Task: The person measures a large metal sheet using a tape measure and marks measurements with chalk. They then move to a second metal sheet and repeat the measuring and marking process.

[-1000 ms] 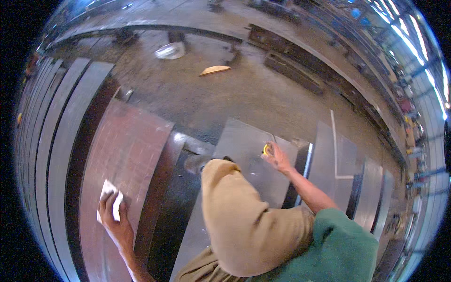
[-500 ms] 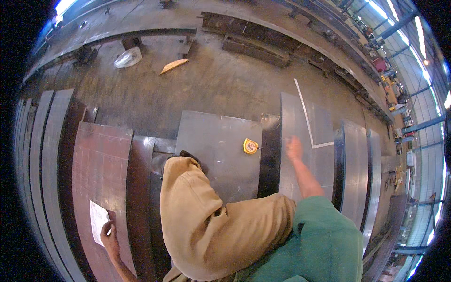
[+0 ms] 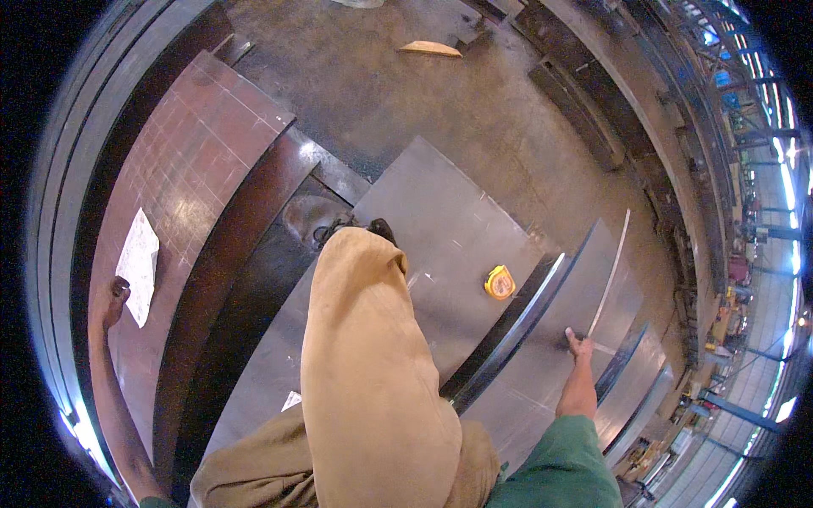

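Note:
My right hand [image 3: 580,347] is on the corner of an L-shaped steel square [image 3: 611,284], its fingers closed there. The square lies on a grey steel beam [image 3: 542,360] at the right, its long leg pointing away from me. Over a reddish-brown steel beam [image 3: 190,161], my left hand [image 3: 110,305] has curled fingers beside a white paper sheet [image 3: 140,267] with markings. Whatever those fingers hold is too small to make out. A yellow tape measure [image 3: 500,283] sits on the grey steel plate [image 3: 432,203] between my hands.
My bent knee [image 3: 364,339] and shoe [image 3: 326,229] occupy the middle. Dark gaps separate the beams. A wood piece [image 3: 430,48] lies on the concrete floor [image 3: 364,85]. More long beams [image 3: 584,118] stand at far right. A small white scrap [image 3: 291,400] is by my leg.
My view has turned, shifting the scene. My right hand has moved from beside the square onto its corner. My left hand stays by the paper, fingers still curled.

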`<move>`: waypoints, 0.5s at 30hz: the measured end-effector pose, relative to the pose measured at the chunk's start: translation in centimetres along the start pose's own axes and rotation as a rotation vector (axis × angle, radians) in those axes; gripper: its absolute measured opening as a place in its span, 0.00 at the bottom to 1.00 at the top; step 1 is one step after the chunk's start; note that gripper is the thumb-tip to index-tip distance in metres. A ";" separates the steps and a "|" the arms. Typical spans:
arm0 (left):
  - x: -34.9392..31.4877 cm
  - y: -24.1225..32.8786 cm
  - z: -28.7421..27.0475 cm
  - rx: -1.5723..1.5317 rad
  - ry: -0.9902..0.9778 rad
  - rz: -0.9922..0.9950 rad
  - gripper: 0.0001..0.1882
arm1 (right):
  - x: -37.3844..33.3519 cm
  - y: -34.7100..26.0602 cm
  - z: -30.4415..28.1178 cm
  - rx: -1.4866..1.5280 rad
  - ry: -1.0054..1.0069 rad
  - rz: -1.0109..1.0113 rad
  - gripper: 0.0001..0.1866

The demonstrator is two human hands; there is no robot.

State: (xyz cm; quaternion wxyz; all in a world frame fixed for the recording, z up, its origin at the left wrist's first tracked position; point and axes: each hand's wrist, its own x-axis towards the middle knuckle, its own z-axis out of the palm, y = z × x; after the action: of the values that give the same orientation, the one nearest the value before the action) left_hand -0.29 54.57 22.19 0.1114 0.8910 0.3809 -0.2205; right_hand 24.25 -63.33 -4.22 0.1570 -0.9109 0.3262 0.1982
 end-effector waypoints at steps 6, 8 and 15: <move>3.1 3.8 2.7 0.027 0.000 0.096 0.15 | 1.2 -0.2 -3.3 -0.191 0.310 -0.019 0.55; 3.6 4.2 2.5 0.051 0.024 0.130 0.16 | 0.1 -2.7 -1.1 -0.297 0.342 -0.058 0.56; 4.3 11.8 3.3 0.049 0.013 0.345 0.15 | 0.4 -0.8 -5.1 -0.182 0.191 -0.289 0.51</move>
State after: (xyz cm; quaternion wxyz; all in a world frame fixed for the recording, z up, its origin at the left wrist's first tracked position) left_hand 9.95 47.98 17.63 0.1233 0.9471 0.2175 -0.2014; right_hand 26.45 -65.08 0.19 0.0690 -0.9733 0.1863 0.1153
